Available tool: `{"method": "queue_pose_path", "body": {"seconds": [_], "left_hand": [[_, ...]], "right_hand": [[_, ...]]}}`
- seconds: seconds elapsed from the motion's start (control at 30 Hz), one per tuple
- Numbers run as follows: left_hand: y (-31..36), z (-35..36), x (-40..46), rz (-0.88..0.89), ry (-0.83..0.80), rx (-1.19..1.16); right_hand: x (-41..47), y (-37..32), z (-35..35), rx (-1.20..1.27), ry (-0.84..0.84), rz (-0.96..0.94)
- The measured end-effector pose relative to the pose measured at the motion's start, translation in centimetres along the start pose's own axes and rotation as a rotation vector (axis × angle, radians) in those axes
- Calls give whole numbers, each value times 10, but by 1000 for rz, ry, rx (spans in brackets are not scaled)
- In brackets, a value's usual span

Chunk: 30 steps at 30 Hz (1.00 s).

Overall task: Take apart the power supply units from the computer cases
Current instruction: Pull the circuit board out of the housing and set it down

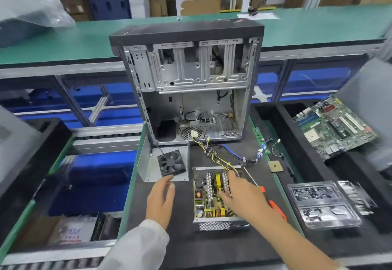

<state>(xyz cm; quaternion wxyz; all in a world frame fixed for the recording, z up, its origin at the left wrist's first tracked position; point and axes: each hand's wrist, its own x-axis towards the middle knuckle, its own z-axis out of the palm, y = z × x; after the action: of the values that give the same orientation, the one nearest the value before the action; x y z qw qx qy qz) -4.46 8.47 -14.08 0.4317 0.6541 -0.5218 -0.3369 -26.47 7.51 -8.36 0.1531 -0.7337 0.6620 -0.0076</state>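
Note:
An opened power supply unit (209, 197) lies on the dark mat with its circuit board and heat sinks bared. My right hand (241, 193) reaches into it, fingers curled around parts on the board near the yellow transformer. Its yellow and black cable bundle (214, 153) runs back toward the stripped computer case (188, 82), which stands open at the mat's far end. My left hand (162, 197) hovers to the left of the unit with relaxed fingers, holding nothing. Just beyond it sit the grey metal cover (146, 163) and a black fan (171, 163).
A screwdriver with an orange handle (275, 206) lies right of the unit, partly under my arm. A CPU chip (275, 166) and blue cables (257, 155) lie further right. A motherboard (335, 127) and plastic trays (324, 204) fill the right side. A green conveyor (84, 38) runs behind.

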Motion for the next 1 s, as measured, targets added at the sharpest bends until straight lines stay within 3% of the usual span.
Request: {"method": "queue_pose_path", "body": {"seconds": [0.17, 0.37, 0.77, 1.0], "left_hand": [[26, 25, -6, 122, -170, 135], [32, 47, -19, 70, -255, 202], [25, 55, -36, 150, -114, 306], [11, 52, -41, 178, -117, 241]], "right_hand": [[10, -4, 2, -108, 28, 112], [15, -14, 9, -149, -76, 156], [14, 2, -7, 53, 27, 127], [25, 16, -21, 311, -77, 211]]}}
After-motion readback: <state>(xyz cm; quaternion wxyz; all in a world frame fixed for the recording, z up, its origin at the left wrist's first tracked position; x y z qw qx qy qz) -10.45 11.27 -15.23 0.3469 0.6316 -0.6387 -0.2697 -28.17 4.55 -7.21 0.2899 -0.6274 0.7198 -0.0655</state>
